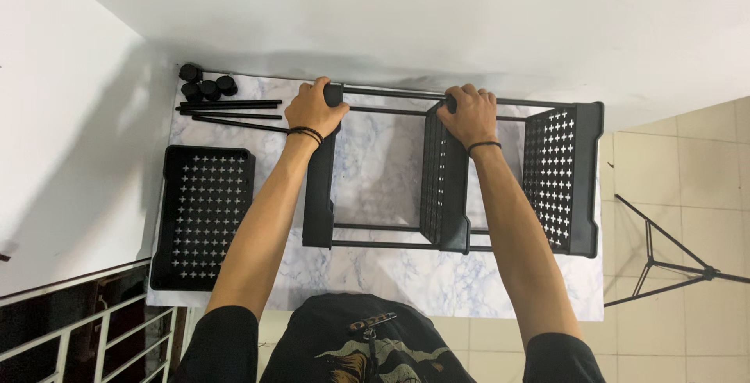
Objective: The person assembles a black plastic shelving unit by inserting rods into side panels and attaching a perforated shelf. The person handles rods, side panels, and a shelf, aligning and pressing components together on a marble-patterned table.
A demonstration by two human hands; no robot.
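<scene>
We have both hands on a black shelf rack (445, 188) that lies on its side across a marble-patterned table (375, 164), close to the white wall (391, 8). Our left hand (314, 110) is curled shut over the top corner of the leftmost tray (319, 195), where a thin black rod (391, 93) meets it; our right hand (469, 114) is wrapped closed over the top edge of the middle tray (444, 188), fingers folded over the far side. A dark band sits on each wrist. The rack's three trays stand on edge, joined by slim rods along the far and near sides, and the rightmost tray (561, 176) shows its floor pierced with small cross-shaped holes. To the left of the rack, apart from it, a fourth loose tray (203, 215) lies flat and open side up at the table's left end — the same perforated pattern shows across its bottom. Beyond that tray, near the wall, lie several spare black rods (230, 106) side by side, and just past them a small cluster of black round caps (205, 83), possibly casters; we cannot tell which. On the tiled floor to the right stands a black tripod (664, 262), and a white railing (86, 336) shows at lower left.
</scene>
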